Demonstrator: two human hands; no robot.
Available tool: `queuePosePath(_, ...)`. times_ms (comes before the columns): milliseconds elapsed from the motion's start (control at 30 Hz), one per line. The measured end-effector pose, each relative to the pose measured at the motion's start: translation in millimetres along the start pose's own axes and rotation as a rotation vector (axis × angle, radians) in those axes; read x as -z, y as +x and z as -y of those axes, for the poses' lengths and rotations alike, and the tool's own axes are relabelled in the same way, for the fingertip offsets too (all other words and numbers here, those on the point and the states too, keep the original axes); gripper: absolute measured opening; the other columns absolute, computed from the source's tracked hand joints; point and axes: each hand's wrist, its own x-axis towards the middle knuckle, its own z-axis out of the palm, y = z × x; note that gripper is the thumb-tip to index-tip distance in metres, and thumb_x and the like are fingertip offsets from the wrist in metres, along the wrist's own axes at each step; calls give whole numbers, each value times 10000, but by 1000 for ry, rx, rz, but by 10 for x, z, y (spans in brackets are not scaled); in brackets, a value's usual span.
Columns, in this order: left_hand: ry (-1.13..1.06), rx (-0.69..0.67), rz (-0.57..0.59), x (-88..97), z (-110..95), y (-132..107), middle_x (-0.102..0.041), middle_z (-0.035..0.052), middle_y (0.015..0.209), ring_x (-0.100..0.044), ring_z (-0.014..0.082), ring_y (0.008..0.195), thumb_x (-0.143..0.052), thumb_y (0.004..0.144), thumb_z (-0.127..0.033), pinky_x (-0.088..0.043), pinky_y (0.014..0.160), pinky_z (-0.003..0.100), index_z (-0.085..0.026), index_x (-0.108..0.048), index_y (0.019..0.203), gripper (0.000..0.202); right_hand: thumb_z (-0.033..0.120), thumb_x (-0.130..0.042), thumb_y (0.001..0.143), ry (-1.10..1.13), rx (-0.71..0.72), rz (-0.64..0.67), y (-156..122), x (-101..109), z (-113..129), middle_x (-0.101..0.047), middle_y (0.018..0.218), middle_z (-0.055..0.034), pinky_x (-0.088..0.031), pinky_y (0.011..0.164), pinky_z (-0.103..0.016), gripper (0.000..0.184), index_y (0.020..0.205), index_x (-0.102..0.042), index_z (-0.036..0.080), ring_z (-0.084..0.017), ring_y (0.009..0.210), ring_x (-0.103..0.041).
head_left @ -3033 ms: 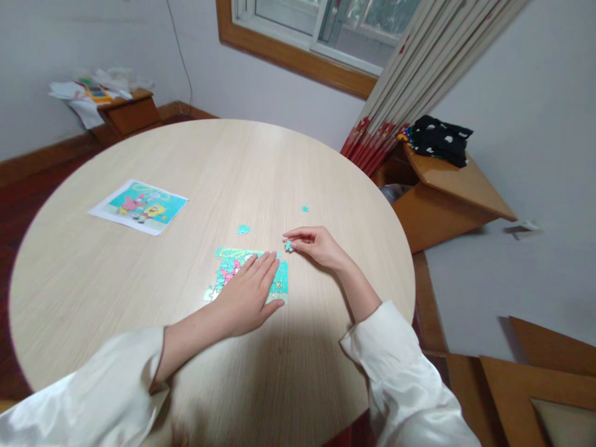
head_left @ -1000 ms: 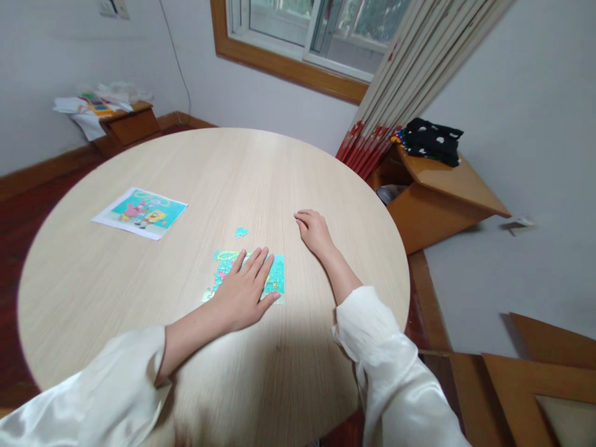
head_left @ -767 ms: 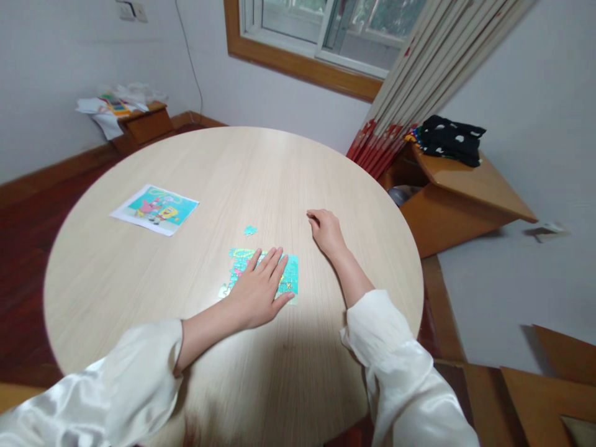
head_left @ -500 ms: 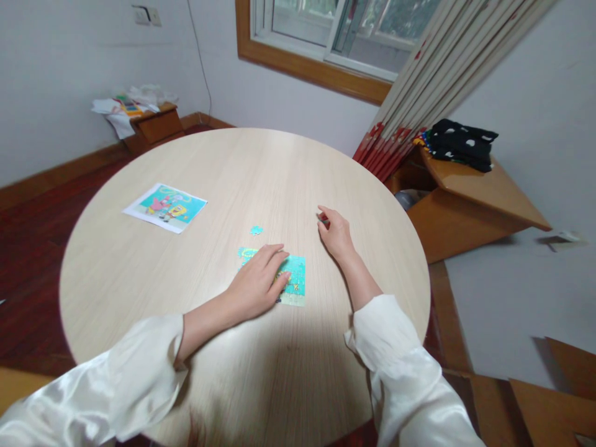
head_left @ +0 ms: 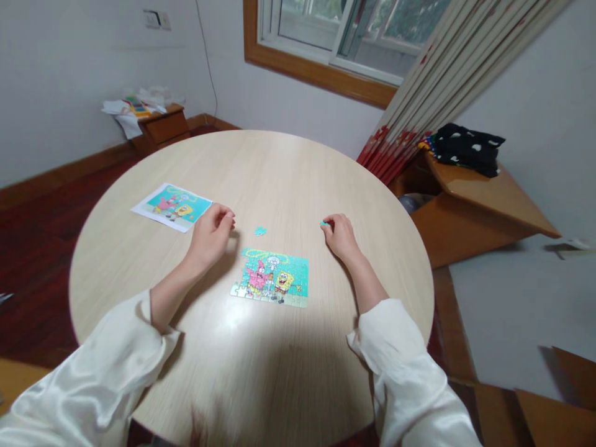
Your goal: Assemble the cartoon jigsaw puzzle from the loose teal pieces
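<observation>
A nearly whole cartoon jigsaw puzzle [head_left: 274, 278] lies flat on the round wooden table [head_left: 261, 180], uncovered. My left hand [head_left: 210, 233] hovers to its upper left with fingers curled loosely inward and nothing visible in them. A loose teal puzzle piece [head_left: 260, 231] rests on the table between my hands, just above the puzzle. My right hand [head_left: 339, 234] lies to the puzzle's upper right, its fingers pinched on another small teal puzzle piece [head_left: 323, 223].
A printed picture sheet [head_left: 172, 205] lies on the table's left side. A low wooden stand with papers [head_left: 148, 117] is by the far wall. Striped curtain [head_left: 433, 87] and a tilted wooden cabinet with dark cloth [head_left: 470, 186] stand right of the table.
My left hand has lifted off the puzzle and swung left, uncovering it. My right hand reached to the far loose piece and now pinches it. The camera shifted a little.
</observation>
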Motion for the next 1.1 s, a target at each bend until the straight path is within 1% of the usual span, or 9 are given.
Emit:
queuePosePath(167,-175,121,84,-33,-78,-22,-563,3,641,-577,146,644,-473,821,-234,-497,689,317,-190,-504,724,111,293,-600,761,303,-55,70,-32,99,204,-605,718,-29,-468,711,-353,118,800,-582,183,-167,680,-556)
queuePosePath(267,-337,256,301,-58,-138,-79,-648,37,700,-639,158,681,-535,820,-262,-536,743,355,-172,-563,759,112,369,-653,728,595,-100,104,-144,121,546,-635,742,-27,-494,695,-334,195,776,-593,190,-153,688,-588)
queuePosePath(400,-439,363,572,-83,-200,-167,-720,87,809,-689,189,768,-633,760,-237,-547,827,410,-147,-634,874,145,422,-755,638,940,-213,327,-362,61,1049,-644,718,-9,-530,668,-320,306,774,-598,198,-146,670,-631)
queuePosePath(567,-407,349,660,-80,-181,-190,-705,66,691,-687,191,709,-658,734,-255,-559,785,422,-154,-633,778,113,456,-812,565,1062,-289,443,-512,-30,1290,-633,656,-4,-549,694,-341,378,719,-595,188,-154,652,-652)
queuePosePath(700,-390,327,641,-83,-129,-169,-694,64,682,-653,165,643,-650,730,-265,-551,703,375,-151,-635,771,122,446,-781,624,1071,-286,485,-524,-71,1261,-665,686,-31,-543,712,-340,350,770,-610,178,-169,697,-674)
queuePosePath(800,-363,307,631,-64,-96,-137,-666,46,636,-606,138,581,-631,727,-261,-522,628,320,-149,-642,761,117,429,-689,735,1014,-248,508,-555,-83,1240,-688,732,-50,-542,712,-339,287,837,-612,172,-169,711,-678)
queuePosePath(900,-268,274,679,21,-64,-68,-620,21,571,-562,114,548,-621,720,-255,-470,577,263,-131,-656,750,133,331,-532,865,749,-64,439,-647,-37,1255,-704,866,-74,-526,804,-373,193,911,-623,168,-173,808,-673)
queuePosePath(967,-173,252,712,111,-38,-7,-610,14,561,-539,102,540,-617,713,-253,-433,555,237,-117,-670,753,151,264,-518,879,474,124,409,-732,24,1277,-694,1012,-95,-472,921,-419,178,975,-637,171,-203,982,-636)
queuePosePath(1100,-8,213,801,281,20,92,-678,42,671,-553,113,585,-592,720,-271,-418,578,238,-117,-705,797,206,293,-561,885,177,301,509,-873,128,1297,-573,1292,-135,-379,1039,-468,376,1246,-548,186,-251,1228,-499)
